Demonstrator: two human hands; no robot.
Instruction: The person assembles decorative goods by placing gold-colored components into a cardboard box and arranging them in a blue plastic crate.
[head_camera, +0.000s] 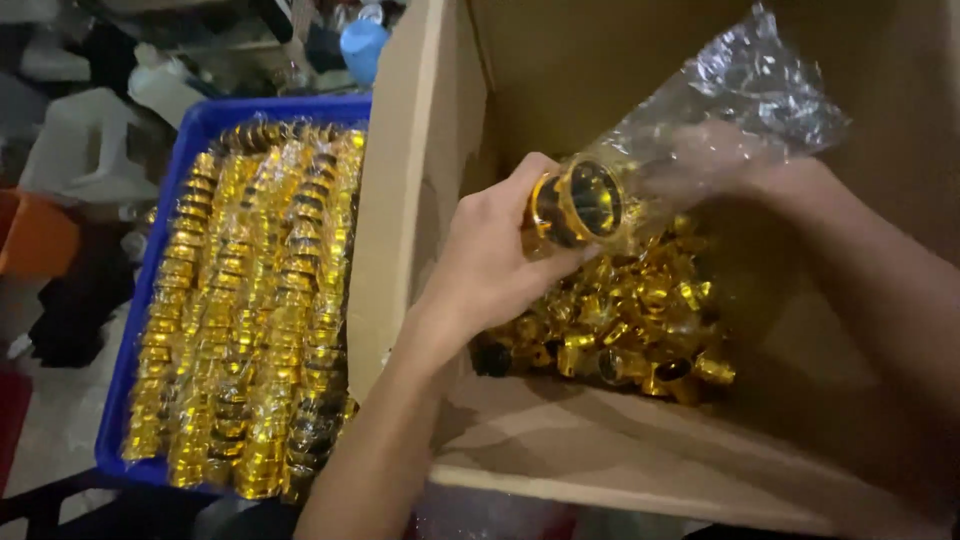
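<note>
My left hand (490, 255) grips a stack of shiny gold caps (580, 203) at the mouth of a clear plastic bag (740, 100). My right hand (735, 165) is inside or behind that bag, seen blurred through the plastic, holding it up. Both hands hover over a large cardboard box (420, 180). A heap of loose gold caps (620, 320) lies at the bottom of the box, just below the hands.
Left of the box stands a blue plastic crate (125, 370) filled with several long clear bags of stacked gold caps (260, 300). Beyond it are white plastic containers (90, 140), a blue-capped bottle (360, 45) and an orange object (35, 235).
</note>
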